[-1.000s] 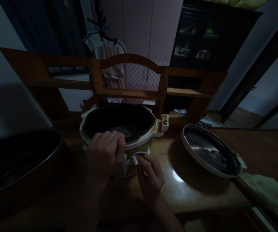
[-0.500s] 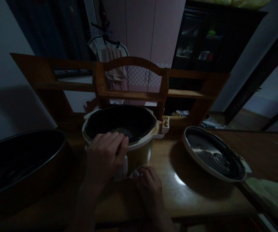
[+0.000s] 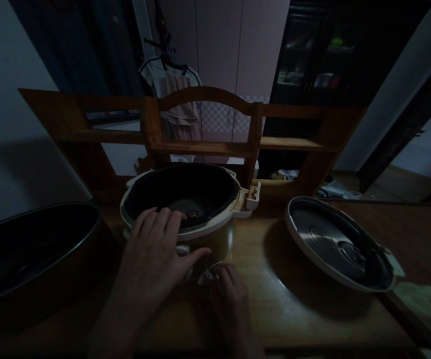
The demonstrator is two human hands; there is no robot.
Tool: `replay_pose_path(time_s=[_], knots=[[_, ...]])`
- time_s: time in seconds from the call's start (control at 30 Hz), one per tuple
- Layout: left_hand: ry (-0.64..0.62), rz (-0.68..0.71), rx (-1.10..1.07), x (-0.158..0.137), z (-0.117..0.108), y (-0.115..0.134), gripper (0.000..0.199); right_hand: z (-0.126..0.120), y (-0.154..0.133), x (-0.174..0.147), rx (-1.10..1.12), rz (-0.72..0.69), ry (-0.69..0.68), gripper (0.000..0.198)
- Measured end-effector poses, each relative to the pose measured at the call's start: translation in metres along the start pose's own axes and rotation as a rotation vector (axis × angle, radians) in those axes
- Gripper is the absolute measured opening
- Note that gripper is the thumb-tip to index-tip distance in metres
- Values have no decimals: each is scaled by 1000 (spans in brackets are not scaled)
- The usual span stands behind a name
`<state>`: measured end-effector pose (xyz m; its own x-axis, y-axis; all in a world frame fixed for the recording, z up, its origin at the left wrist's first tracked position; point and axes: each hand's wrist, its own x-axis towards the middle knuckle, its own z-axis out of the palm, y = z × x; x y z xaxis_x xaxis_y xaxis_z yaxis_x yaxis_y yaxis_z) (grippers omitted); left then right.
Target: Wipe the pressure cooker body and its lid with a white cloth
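Head camera: an open cooker (image 3: 221, 244) stands upright on a wooden worktop (image 3: 271, 314), straight in front of the person, its pale rim ringing a dark interior with a small round metallic piece (image 3: 192, 214) at the bottom. A light-coloured bracket (image 3: 253, 196) sticks out from the rim on the right side.

The left hand (image 3: 155, 249) lies at the near edge of the cooker, fingertips over the rim and the thumb spread well away from them across the front of the body. Its fingers are loosely open and do not close around anything; how firmly they rest on the rim cannot be told. The right hand (image 3: 232, 289) is lower, just beside the base of the cooker, its fingers closed in a pinch on a small white cloth (image 3: 205, 277) (perhaps a tissue; the light is too dim to say). Part of the cloth pokes out toward the cooker's lower front.

To the right, apart from the cooker, a round lid (image 3: 335, 244) shows its metal inner face, tilted toward the person. A pale green cloth (image 3: 425, 301) sits near its far right end. On the left is a large dark pot (image 3: 83, 254), its mouth open upward. Behind the cooker runs a wooden shelf unit (image 3: 204, 146), with clothes (image 3: 180, 94) on a hanger beyond it.
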<state>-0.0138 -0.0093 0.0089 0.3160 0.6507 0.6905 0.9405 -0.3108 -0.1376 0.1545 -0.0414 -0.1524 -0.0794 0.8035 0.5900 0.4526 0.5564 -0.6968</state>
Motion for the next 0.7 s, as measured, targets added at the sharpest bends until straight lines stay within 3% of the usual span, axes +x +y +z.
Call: replay_pose_path(time_s=[0.4, 0.7], knots=[[22, -4, 5, -1, 6, -3, 53, 3, 0, -2, 48, 41, -18, 29], [-43, 6, -14, -1, 3, -5, 47, -1, -5, 0, 72, 109, -60, 28]])
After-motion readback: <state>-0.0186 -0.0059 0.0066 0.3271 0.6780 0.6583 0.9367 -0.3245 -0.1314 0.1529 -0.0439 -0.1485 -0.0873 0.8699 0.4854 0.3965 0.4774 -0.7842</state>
